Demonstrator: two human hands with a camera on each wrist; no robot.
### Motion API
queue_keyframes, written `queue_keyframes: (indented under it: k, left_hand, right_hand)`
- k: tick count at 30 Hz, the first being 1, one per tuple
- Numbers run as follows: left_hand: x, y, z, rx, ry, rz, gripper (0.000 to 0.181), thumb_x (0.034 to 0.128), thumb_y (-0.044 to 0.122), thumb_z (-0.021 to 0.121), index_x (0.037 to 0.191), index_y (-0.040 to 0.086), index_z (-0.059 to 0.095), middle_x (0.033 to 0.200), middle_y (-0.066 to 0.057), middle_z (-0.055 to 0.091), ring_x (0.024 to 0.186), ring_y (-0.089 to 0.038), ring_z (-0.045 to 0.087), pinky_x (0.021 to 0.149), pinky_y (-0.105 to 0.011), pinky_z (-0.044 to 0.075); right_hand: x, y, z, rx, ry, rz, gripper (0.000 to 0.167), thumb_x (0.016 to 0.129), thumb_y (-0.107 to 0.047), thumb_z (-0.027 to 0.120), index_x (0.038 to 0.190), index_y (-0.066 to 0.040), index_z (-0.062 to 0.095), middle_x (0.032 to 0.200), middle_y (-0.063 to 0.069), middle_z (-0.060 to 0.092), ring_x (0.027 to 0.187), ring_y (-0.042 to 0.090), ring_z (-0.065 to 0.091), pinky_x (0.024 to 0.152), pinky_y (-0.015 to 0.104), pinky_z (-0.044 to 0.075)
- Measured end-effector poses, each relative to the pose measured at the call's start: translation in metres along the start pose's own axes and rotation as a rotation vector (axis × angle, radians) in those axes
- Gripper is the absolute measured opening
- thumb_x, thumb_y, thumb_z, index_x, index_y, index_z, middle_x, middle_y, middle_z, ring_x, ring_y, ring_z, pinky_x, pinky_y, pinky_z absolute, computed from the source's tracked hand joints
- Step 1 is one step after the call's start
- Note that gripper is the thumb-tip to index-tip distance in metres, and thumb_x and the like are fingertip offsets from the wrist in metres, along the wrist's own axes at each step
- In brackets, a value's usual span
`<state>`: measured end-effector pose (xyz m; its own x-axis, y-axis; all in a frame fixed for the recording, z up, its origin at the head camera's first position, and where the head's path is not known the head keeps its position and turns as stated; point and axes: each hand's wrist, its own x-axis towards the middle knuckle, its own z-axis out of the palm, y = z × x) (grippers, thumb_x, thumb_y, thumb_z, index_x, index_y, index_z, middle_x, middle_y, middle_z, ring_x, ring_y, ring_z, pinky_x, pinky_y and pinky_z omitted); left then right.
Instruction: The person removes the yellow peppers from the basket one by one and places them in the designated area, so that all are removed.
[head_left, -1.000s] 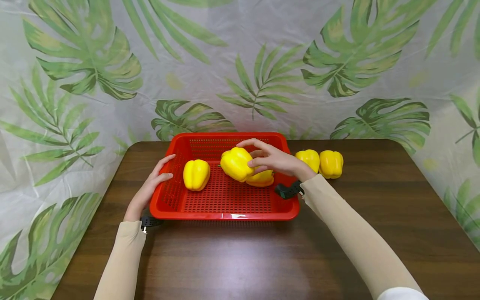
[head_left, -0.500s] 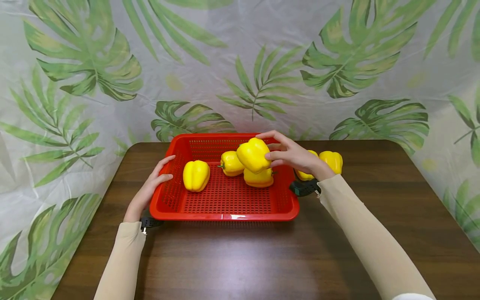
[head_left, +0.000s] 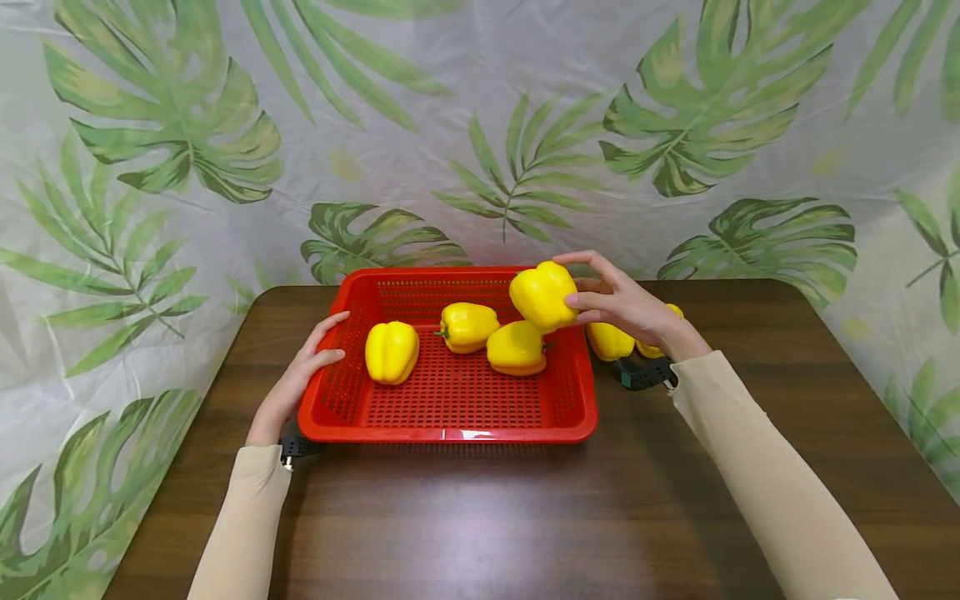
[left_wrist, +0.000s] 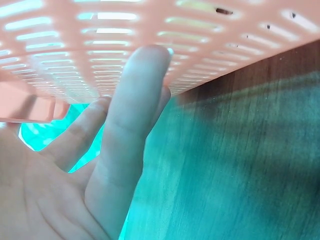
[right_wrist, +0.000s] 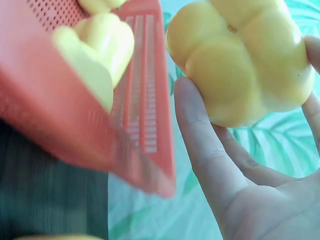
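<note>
As your right hand [head_left: 619,305] pinched a pepper [head_left: 542,294] at the basket's [head_left: 390,434] two o'clock, slippage risked a drop; your left hand [head_left: 297,374] rested, fingers extended.

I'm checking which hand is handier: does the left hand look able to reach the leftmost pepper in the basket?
Probably yes: the left hand is at the side of the red basket, close to the leftmost pepper, with only the basket's edge between them.

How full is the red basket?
Partly full: in the head view, three yellow peppers lie inside the red basket, and its bare, holey bottom shows around them.
</note>
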<state>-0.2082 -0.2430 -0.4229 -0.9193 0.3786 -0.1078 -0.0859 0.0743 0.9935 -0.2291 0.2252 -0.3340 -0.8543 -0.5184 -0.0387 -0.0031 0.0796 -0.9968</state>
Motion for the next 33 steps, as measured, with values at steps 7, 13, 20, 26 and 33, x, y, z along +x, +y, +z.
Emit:
queue_keyframes:
  k: [7, 13, 20, 26, 33]
  left_hand:
    - [-0.001, 0.000, 0.000, -0.003, 0.002, 0.005, 0.057, 0.1005, 0.019, 0.041, 0.152, 0.027, 0.017, 0.148, -0.015, 0.020, 0.119, -0.039, 0.043, 0.086, -0.039, 0.051]
    - [-0.001, 0.000, 0.000, 0.005, 0.006, 0.009, 0.057, 0.1006, 0.019, 0.040, 0.152, 0.027, 0.017, 0.148, -0.015, 0.020, 0.119, -0.038, 0.042, 0.086, -0.038, 0.051]
    - [-0.001, 0.000, 0.000, 0.005, 0.004, 0.008, 0.057, 0.1007, 0.019, 0.040, 0.152, 0.027, 0.017, 0.149, -0.014, 0.020, 0.120, -0.038, 0.042, 0.086, -0.039, 0.051]
    - [-0.001, 0.000, 0.000, -0.001, -0.001, 0.009, 0.056, 0.1011, 0.019, 0.040, 0.152, 0.027, 0.017, 0.148, -0.014, 0.020, 0.119, -0.038, 0.043, 0.086, -0.039, 0.051]
    - [0.000, 0.000, 0.001, -0.003, -0.002, 0.013, 0.056, 0.1011, 0.019, 0.040, 0.152, 0.027, 0.017, 0.148, -0.015, 0.021, 0.118, -0.038, 0.043, 0.085, -0.039, 0.051]
  right_hand:
    - [-0.015, 0.003, -0.017, -0.049, 0.083, 0.039, 0.051, 0.097, -0.014, 0.055, 0.142, -0.022, 0.034, 0.147, 0.013, 0.030, 0.119, 0.030, 0.047, 0.091, 0.042, 0.048]
    - [-0.027, 0.009, -0.029, -0.046, 0.111, 0.009, 0.050, 0.099, -0.012, 0.052, 0.143, -0.023, 0.032, 0.144, 0.015, 0.029, 0.115, 0.028, 0.050, 0.089, 0.037, 0.050]
    - [-0.042, 0.017, -0.043, -0.034, 0.117, -0.038, 0.050, 0.100, -0.009, 0.048, 0.145, -0.022, 0.032, 0.148, 0.013, 0.021, 0.114, 0.024, 0.050, 0.089, 0.037, 0.050]
    - [-0.054, 0.022, -0.057, -0.004, 0.165, -0.032, 0.049, 0.100, -0.009, 0.047, 0.145, -0.022, 0.032, 0.144, 0.012, 0.025, 0.111, 0.021, 0.052, 0.086, 0.034, 0.051]
    - [-0.068, 0.028, -0.074, 0.009, 0.208, -0.045, 0.049, 0.100, -0.007, 0.046, 0.146, -0.021, 0.032, 0.136, 0.009, 0.033, 0.104, 0.019, 0.058, 0.082, 0.031, 0.053]
